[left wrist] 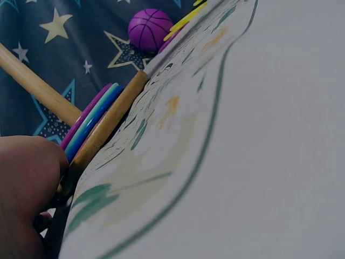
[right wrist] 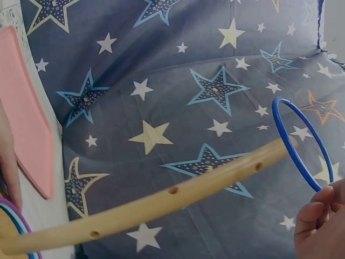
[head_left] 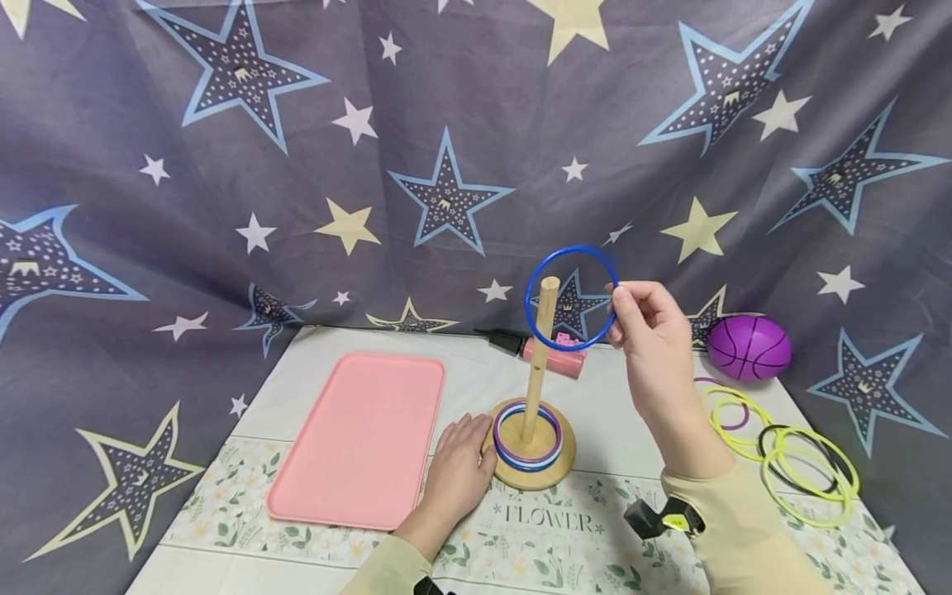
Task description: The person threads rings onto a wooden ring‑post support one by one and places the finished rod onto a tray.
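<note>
Blue plastic ring point(head_left: 571, 297): held upright at the tip of the wooden peg point(head_left: 539, 357), pinched at its 3 o'clock edge between thumb and fingertips of the right hand point(head_left: 645, 330); the peg top shows through the hoop in the head view. Wooden round base point(head_left: 530, 453): carries stacked rings point(head_left: 528, 438), purple and blue, lying round the foot of the peg. Left hand point(head_left: 459, 473): rests on the table point(head_left: 476, 388) at the base's 9 o'clock, fingers relaxed and touching the base edge, holding nothing. Pink tray point(head_left: 360, 438): flat, at 9 o'clock of the left hand. Loose rings point(head_left: 788, 454), yellow, black and purple: at 3 o'clock of the base, well apart. Purple ball point(head_left: 748, 347): at 2 o'clock. Pink pump point(head_left: 554, 357): behind the peg, at 12 o'clock.
</note>
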The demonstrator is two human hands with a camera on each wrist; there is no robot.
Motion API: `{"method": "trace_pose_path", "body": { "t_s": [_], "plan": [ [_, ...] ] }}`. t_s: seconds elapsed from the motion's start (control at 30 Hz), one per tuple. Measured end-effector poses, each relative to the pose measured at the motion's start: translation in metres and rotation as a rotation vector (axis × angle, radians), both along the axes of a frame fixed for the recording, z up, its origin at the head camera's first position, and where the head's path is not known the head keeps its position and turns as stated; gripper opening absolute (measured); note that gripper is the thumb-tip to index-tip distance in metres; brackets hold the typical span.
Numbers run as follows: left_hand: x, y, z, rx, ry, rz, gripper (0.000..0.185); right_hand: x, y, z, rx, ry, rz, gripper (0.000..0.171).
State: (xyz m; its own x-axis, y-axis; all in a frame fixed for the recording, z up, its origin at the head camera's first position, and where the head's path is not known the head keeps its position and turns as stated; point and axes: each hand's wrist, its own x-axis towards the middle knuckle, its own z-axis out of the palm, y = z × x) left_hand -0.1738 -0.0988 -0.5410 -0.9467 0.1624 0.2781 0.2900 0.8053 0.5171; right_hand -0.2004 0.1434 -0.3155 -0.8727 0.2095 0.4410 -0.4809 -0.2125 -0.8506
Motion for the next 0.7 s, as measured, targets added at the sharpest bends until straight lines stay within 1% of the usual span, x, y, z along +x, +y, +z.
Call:
{"method": "trace_pose_path", "body": {
  "t_s": [0.13, 0.23, 0.4, 0.47, 0.57, 0.7],
  "plan": [
    [0.0, 0.0, -0.001, 0.002, 0.008, -0.003, 0.051, -0.004, -0.006, -0.007, 0.041, -0.017, -0.004, 0.014],
    [0.001, 0.0, -0.001, 0.007, 0.009, -0.003, 0.051, -0.006, -0.009, -0.012, 0.054, -0.019, 0.0, 0.016],
    [0.001, 0.0, 0.0, 0.007, 0.013, 0.0, 0.051, -0.009, -0.012, -0.02, 0.048, -0.036, 0.007, 0.019],
    [0.0, 0.0, 0.0, 0.006, 0.017, -0.001, 0.051, -0.01, -0.013, -0.023, 0.048, -0.046, 0.009, 0.016],
    [0.0, 0.0, -0.001, 0.005, 0.023, 0.0, 0.05, -0.011, -0.014, -0.029, 0.059, -0.054, 0.009, 0.014],
    [0.0, 0.0, -0.001, 0.001, 0.023, 0.002, 0.05, -0.013, -0.014, -0.038, 0.088, -0.086, 0.001, 0.015]
  ]
}}
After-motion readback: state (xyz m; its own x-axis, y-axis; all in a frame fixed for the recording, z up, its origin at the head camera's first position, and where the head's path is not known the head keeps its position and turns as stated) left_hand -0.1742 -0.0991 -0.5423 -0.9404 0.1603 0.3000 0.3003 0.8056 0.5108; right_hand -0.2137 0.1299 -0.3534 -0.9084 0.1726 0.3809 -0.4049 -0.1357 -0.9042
